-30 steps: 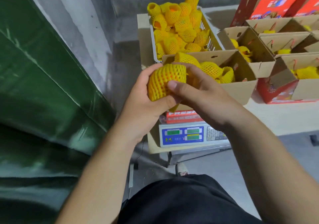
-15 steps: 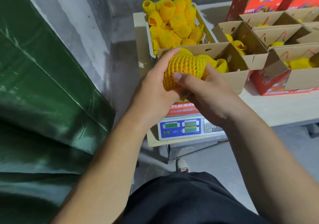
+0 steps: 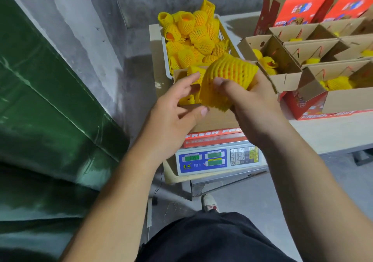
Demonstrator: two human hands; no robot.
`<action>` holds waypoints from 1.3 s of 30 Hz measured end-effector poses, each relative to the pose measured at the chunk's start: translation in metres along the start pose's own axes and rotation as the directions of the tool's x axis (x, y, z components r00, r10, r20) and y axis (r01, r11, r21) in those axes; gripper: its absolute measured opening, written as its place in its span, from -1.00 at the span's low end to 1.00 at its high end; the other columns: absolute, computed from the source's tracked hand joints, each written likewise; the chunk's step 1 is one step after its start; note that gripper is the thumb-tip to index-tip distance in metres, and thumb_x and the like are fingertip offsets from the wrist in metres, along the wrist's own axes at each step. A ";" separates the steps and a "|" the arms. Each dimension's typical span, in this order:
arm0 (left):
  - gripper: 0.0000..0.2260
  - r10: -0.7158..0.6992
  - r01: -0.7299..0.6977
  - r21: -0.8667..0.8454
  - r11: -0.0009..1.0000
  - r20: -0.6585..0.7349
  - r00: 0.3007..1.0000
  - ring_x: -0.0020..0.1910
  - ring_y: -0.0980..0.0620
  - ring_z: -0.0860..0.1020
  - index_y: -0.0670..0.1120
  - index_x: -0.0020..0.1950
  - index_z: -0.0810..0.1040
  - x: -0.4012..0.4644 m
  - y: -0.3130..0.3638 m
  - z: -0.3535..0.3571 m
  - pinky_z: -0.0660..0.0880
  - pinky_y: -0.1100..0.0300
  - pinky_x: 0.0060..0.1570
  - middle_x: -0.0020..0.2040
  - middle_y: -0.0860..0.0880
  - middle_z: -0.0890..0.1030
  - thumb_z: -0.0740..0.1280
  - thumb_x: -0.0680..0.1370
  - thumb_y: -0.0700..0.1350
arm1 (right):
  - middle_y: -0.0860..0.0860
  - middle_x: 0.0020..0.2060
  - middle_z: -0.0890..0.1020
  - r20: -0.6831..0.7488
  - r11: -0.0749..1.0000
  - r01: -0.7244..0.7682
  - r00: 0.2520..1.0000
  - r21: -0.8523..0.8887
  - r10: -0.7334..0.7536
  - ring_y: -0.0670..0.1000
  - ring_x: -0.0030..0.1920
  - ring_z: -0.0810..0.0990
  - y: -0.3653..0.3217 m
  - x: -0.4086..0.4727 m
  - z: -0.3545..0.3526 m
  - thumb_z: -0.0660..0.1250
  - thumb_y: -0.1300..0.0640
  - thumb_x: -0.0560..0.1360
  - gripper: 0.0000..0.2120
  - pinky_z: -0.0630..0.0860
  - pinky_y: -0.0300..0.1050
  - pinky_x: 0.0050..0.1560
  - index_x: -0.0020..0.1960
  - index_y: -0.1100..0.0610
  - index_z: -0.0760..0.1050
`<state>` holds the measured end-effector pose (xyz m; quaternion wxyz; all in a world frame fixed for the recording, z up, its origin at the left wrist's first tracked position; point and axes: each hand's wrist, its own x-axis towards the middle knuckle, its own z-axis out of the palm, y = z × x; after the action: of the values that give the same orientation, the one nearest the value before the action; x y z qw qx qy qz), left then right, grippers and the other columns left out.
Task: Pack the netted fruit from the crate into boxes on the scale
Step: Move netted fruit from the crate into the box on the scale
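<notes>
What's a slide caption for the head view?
Right hand grips netted fruit above box on scale; left hand open.

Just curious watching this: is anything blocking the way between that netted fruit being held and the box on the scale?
Nothing visible blocks it. The right hand holds the yellow foam-netted fruit directly over the open cardboard box on the white digital scale. The left hand is open beside it.

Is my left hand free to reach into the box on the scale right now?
Probably yes. The left hand is open, holding nothing, right over the box, whose top is open. The right hand holds the netted fruit just beside it, slightly crowding the opening.
</notes>
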<state>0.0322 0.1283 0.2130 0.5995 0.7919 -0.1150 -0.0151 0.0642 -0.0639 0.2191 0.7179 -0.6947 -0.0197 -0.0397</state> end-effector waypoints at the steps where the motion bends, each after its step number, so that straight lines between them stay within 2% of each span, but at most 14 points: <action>1: -0.51 -0.016 0.016 0.035 0.999 -0.013 1.000 0.22 0.08 0.67 0.34 0.51 0.41 -0.001 -0.003 -0.002 0.67 -0.06 0.18 0.44 0.24 0.53 0.42 0.65 -0.03 | 0.09 0.18 0.64 -0.088 0.998 0.067 0.994 -0.012 -0.068 0.11 0.22 0.64 -0.005 0.009 -0.009 0.56 -0.10 0.36 -0.37 0.62 0.20 0.23 0.35 0.05 0.48; 2: -0.58 -0.030 0.031 0.064 0.997 -0.026 0.999 0.21 0.09 0.67 0.33 0.47 0.46 -0.001 -0.008 -0.005 0.65 -0.08 0.20 0.38 0.28 0.57 0.41 0.66 -0.01 | 0.07 0.16 0.63 -0.169 0.987 0.148 0.973 -0.068 -0.158 0.05 0.18 0.64 -0.009 0.018 -0.018 0.54 -0.08 0.36 -0.38 0.63 0.12 0.20 0.35 0.05 0.45; 4: -0.66 -0.055 0.058 0.078 0.995 -0.048 0.997 0.24 0.07 0.65 0.32 0.38 0.52 -0.002 -0.015 -0.007 0.62 -0.13 0.25 0.30 0.32 0.61 0.39 0.66 -0.01 | -0.01 0.16 0.57 -0.248 0.906 0.265 0.902 -0.330 -0.354 -0.04 0.15 0.61 -0.015 0.034 -0.036 0.49 -0.03 0.38 -0.40 0.61 -0.02 0.14 0.36 0.00 0.39; 6: -0.70 -0.082 0.086 0.077 0.993 -0.051 0.995 0.25 0.04 0.64 0.34 0.34 0.54 -0.002 -0.018 -0.008 0.62 -0.14 0.24 0.28 0.32 0.63 0.37 0.66 0.02 | 0.02 0.25 0.51 -0.181 0.755 0.257 0.878 -0.603 -0.443 0.03 0.24 0.53 -0.011 0.049 -0.053 0.47 0.04 0.37 -0.36 0.53 -0.04 0.21 0.40 -0.03 0.34; 7: -0.71 -0.096 0.099 0.073 0.992 -0.044 0.994 0.26 0.02 0.64 0.35 0.33 0.54 -0.002 -0.018 -0.009 0.63 -0.13 0.22 0.27 0.31 0.63 0.37 0.65 0.04 | 0.09 0.32 0.47 -0.093 0.658 0.206 0.916 -0.724 -0.389 0.12 0.31 0.48 -0.007 0.055 -0.061 0.50 0.05 0.37 -0.30 0.47 -0.01 0.28 0.45 0.00 0.33; 9: -0.72 -0.120 0.122 0.051 0.991 -0.033 0.992 0.25 0.02 0.64 0.35 0.32 0.55 -0.001 -0.019 -0.009 0.64 -0.11 0.18 0.26 0.30 0.64 0.37 0.65 0.05 | 0.19 0.52 0.31 0.091 0.373 0.095 0.995 -0.923 -0.028 0.29 0.48 0.30 0.001 0.060 -0.071 0.57 -0.09 0.42 -0.12 0.34 0.22 0.45 0.60 -0.03 0.20; 10: -0.73 -0.128 0.129 0.045 0.991 -0.032 0.991 0.24 0.05 0.64 0.34 0.31 0.56 0.000 -0.020 -0.010 0.64 -0.09 0.19 0.25 0.30 0.64 0.37 0.65 0.05 | 0.15 0.61 0.18 0.113 0.249 0.071 0.980 -0.966 0.162 0.31 0.56 0.17 0.006 0.059 -0.074 0.54 -0.23 0.42 -0.04 0.23 0.32 0.50 0.65 -0.09 0.10; 11: -0.74 -0.133 0.134 0.042 0.990 -0.035 0.991 0.24 0.08 0.64 0.33 0.30 0.57 0.001 -0.020 -0.010 0.63 -0.08 0.21 0.25 0.29 0.65 0.37 0.65 0.04 | 0.10 0.66 0.06 0.112 0.204 0.058 0.958 -0.977 0.264 0.30 0.61 0.04 0.010 0.055 -0.074 0.48 -0.32 0.43 -0.01 0.14 0.36 0.53 0.67 -0.13 0.02; 13: -0.75 -0.132 0.134 0.025 0.991 -0.053 0.990 0.23 0.14 0.64 0.30 0.27 0.60 0.003 -0.019 -0.010 0.60 -0.04 0.26 0.23 0.27 0.67 0.37 0.64 0.01 | 0.07 0.68 0.01 0.117 0.282 0.041 0.959 -0.959 0.259 0.26 0.64 -0.02 0.016 0.043 -0.068 0.38 -0.35 0.49 -0.08 0.09 0.36 0.56 0.68 -0.14 0.00; 19: -0.77 -0.142 0.144 0.017 0.989 -0.076 0.987 0.17 0.18 0.65 0.25 0.24 0.61 0.003 -0.019 -0.008 0.57 0.07 0.24 0.18 0.23 0.69 0.36 0.67 -0.06 | 0.09 0.61 0.26 0.182 0.417 0.091 0.966 -0.904 0.182 0.21 0.59 0.20 0.018 0.012 -0.049 0.38 -0.14 0.59 -0.30 0.24 0.22 0.53 0.63 0.04 0.22; 22: -0.77 -0.153 0.154 0.015 0.988 -0.072 0.986 0.18 0.17 0.65 0.21 0.29 0.62 0.001 -0.021 -0.006 0.57 0.05 0.25 0.19 0.23 0.69 0.36 0.66 -0.04 | 0.06 0.57 0.35 0.210 0.516 0.102 0.965 -0.850 0.155 0.14 0.52 0.33 0.016 0.004 -0.048 0.37 -0.10 0.61 -0.37 0.37 0.09 0.43 0.61 0.05 0.28; 26: -0.74 -0.160 0.162 0.022 0.987 -0.060 0.985 0.20 0.15 0.64 0.19 0.31 0.62 -0.003 -0.022 -0.003 0.58 0.01 0.25 0.20 0.24 0.68 0.36 0.63 0.03 | 0.02 0.53 0.42 0.209 0.613 0.100 0.972 -0.784 0.108 0.07 0.45 0.44 0.016 -0.003 -0.049 0.36 -0.09 0.62 -0.43 0.40 -0.08 0.28 0.57 0.03 0.34; 34: -0.79 -0.162 0.163 0.012 0.987 -0.066 0.985 0.20 0.15 0.64 0.26 0.25 0.62 -0.011 -0.021 -0.004 0.58 0.13 0.16 0.18 0.26 0.69 0.35 0.66 0.02 | -0.03 0.52 0.44 0.190 0.708 0.064 0.977 -0.703 0.100 0.09 0.48 0.43 0.014 -0.012 -0.049 0.34 -0.06 0.64 -0.50 0.46 0.19 0.42 0.54 0.01 0.37; 39: -0.79 -0.158 0.160 0.015 0.987 -0.079 0.984 0.23 0.13 0.63 0.24 0.28 0.61 -0.012 -0.021 -0.002 0.57 0.16 0.11 0.20 0.24 0.68 0.34 0.68 0.01 | -0.03 0.49 0.48 0.188 0.726 0.072 0.979 -0.684 0.080 0.08 0.46 0.46 0.013 -0.015 -0.049 0.34 -0.05 0.65 -0.51 0.47 0.20 0.41 0.53 0.03 0.39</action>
<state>0.0242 0.1380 0.1922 0.5919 0.8049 -0.0282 -0.0311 0.0491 -0.1121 0.2035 0.4034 -0.9114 -0.0757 0.0287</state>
